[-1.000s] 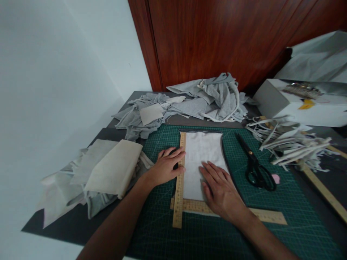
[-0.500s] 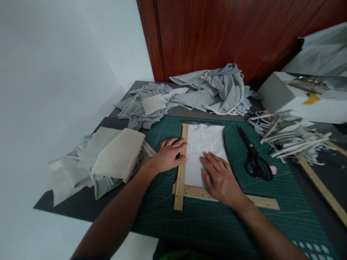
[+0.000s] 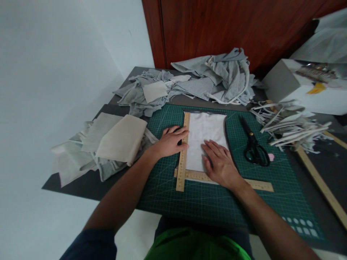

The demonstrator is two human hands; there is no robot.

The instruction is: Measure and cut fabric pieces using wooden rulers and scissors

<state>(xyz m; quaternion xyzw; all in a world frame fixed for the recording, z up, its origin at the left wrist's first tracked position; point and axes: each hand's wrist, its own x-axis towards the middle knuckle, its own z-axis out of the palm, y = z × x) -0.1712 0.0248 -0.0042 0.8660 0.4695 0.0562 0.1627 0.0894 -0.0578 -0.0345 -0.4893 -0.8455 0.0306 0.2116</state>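
Observation:
A white piece of cloth point(image 3: 200, 141) with dark edging lies flat on a green cutting mat point(image 3: 162, 187). Along its left side runs an upright wooden ruler point(image 3: 181, 177); my left hand point(image 3: 173, 142) rests across that ruler with fingers spread. My right hand point(image 3: 220, 162) lies flat on the cloth's lower right part, fingers stretched out. A second wooden ruler point(image 3: 260, 185) crosses the cloth near its lower edge and passes under my right hand and wrist. Black scissors point(image 3: 253, 144) lie on the mat to the right of the cloth.
Grey fabric piles point(image 3: 230, 79) stretch along the back. Folded cloth pieces point(image 3: 121, 141) lie at left. On the right are a bundle of cloth strips point(image 3: 295, 126), a white box point(image 3: 284, 83), a long wooden stick point(image 3: 320, 180) and a small pink piece point(image 3: 271, 157).
The camera view has tilted downward, so everything sits higher in the picture and a green garment shows below. Both hands stay in place on the ruler and cloth.

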